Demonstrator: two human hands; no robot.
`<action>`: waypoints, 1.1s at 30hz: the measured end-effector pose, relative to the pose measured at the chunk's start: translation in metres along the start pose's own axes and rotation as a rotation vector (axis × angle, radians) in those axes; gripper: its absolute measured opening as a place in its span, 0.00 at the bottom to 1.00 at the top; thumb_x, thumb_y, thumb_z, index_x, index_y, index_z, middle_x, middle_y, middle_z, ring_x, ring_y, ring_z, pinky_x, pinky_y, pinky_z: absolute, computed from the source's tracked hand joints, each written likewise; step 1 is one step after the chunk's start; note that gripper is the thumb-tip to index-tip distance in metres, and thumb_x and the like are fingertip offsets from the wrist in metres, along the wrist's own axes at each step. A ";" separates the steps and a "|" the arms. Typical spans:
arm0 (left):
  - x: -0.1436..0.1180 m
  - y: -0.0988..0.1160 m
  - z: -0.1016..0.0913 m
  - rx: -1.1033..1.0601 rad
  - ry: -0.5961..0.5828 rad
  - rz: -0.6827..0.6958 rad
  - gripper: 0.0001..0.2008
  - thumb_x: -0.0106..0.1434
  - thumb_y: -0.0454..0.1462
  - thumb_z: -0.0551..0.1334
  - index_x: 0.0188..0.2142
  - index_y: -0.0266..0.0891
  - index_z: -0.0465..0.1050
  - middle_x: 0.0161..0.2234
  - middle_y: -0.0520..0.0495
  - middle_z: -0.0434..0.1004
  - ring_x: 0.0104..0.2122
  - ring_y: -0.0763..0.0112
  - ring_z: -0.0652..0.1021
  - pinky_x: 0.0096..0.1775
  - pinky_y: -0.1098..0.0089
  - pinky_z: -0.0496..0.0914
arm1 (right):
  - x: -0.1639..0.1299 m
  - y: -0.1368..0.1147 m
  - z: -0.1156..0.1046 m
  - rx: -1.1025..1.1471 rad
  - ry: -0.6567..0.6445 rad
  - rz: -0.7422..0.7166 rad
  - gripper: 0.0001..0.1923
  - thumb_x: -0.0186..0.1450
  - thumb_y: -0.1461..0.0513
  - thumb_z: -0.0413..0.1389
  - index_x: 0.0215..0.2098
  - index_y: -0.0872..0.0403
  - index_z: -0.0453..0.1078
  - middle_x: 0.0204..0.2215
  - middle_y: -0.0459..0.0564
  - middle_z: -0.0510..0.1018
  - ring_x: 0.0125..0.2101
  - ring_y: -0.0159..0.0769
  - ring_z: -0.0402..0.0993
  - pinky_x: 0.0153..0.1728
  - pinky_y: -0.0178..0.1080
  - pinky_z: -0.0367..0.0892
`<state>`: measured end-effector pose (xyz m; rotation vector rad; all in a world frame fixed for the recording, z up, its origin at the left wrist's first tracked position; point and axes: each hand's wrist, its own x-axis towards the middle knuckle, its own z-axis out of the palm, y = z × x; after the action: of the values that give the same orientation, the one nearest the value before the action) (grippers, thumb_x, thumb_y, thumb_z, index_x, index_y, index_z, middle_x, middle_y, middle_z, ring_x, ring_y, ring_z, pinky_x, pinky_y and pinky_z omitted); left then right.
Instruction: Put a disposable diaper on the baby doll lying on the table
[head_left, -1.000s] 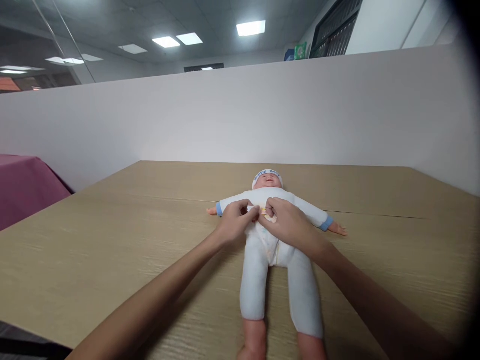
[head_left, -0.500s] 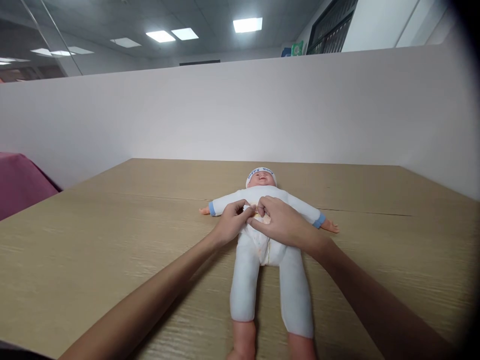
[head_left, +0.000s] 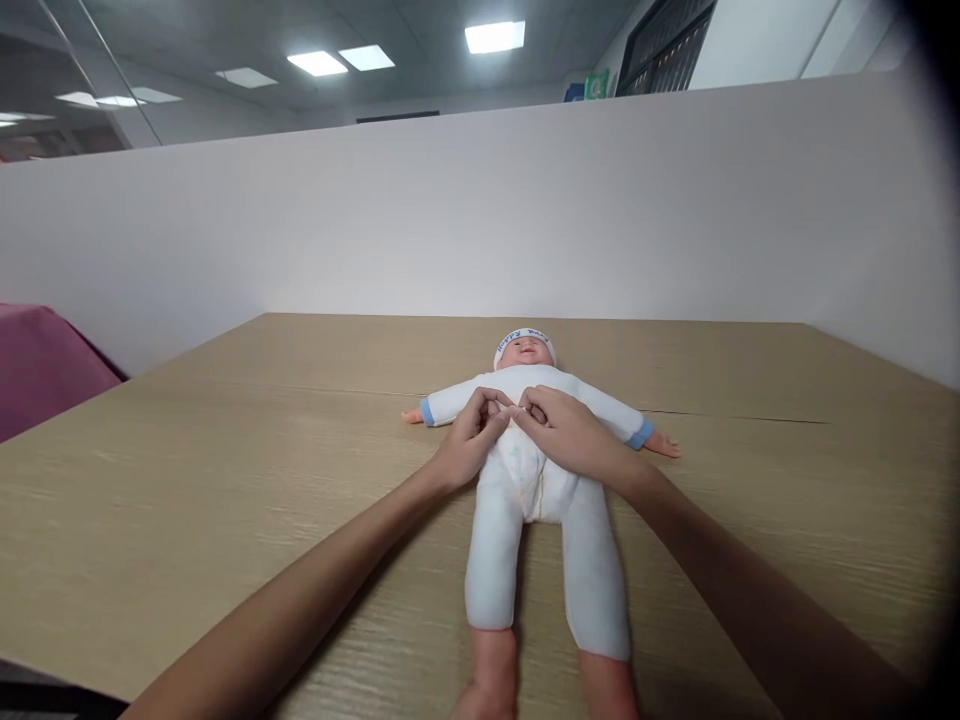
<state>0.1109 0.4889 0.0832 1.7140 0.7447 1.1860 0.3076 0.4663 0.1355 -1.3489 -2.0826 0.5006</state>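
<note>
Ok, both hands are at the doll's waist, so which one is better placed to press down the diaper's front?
Probably the right hand: it lies across the doll over the diaper front, fingers at the midline. The left hand sits at the doll's side, gripping the waist edge.

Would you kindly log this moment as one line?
left hand: pinching doll's waist | right hand: pinching same spot | doll: face-up on table

White-suited doll (head_left: 536, 480) supine on table (head_left: 225, 480)
</note>
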 end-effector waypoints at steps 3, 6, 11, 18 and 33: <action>-0.002 -0.002 -0.001 0.007 0.008 -0.008 0.18 0.75 0.51 0.66 0.52 0.41 0.71 0.33 0.55 0.59 0.32 0.69 0.62 0.35 0.67 0.58 | 0.000 0.001 -0.001 0.033 -0.014 0.053 0.18 0.78 0.58 0.53 0.30 0.49 0.58 0.29 0.42 0.70 0.30 0.38 0.64 0.31 0.41 0.55; -0.003 -0.006 -0.002 -0.004 0.027 -0.010 0.19 0.74 0.52 0.67 0.52 0.41 0.71 0.32 0.56 0.60 0.31 0.69 0.62 0.34 0.67 0.58 | 0.001 0.008 0.001 0.098 0.011 0.097 0.10 0.75 0.57 0.57 0.36 0.49 0.62 0.29 0.40 0.70 0.30 0.37 0.67 0.31 0.40 0.57; -0.003 0.000 -0.003 0.130 0.116 0.040 0.16 0.73 0.49 0.68 0.50 0.42 0.70 0.31 0.56 0.64 0.31 0.69 0.66 0.36 0.67 0.62 | 0.000 0.016 0.005 0.184 0.111 0.025 0.08 0.73 0.60 0.55 0.50 0.48 0.64 0.29 0.38 0.69 0.30 0.39 0.70 0.33 0.40 0.62; -0.049 0.064 0.000 0.556 0.080 0.267 0.09 0.80 0.44 0.57 0.44 0.43 0.72 0.41 0.46 0.78 0.41 0.61 0.73 0.48 0.59 0.66 | -0.072 -0.021 -0.001 0.138 0.294 -0.242 0.04 0.77 0.61 0.54 0.44 0.50 0.70 0.39 0.50 0.76 0.38 0.43 0.73 0.43 0.45 0.68; -0.076 0.064 0.009 0.939 -0.307 -0.011 0.14 0.75 0.48 0.64 0.38 0.43 0.69 0.35 0.51 0.79 0.40 0.59 0.75 0.47 0.57 0.60 | -0.114 0.010 0.013 0.140 -0.048 0.032 0.14 0.79 0.55 0.53 0.35 0.49 0.68 0.25 0.42 0.75 0.25 0.37 0.71 0.28 0.40 0.60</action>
<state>0.0917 0.3951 0.1101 2.5590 1.2174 0.5291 0.3403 0.3670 0.0874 -1.3026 -2.0258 0.6856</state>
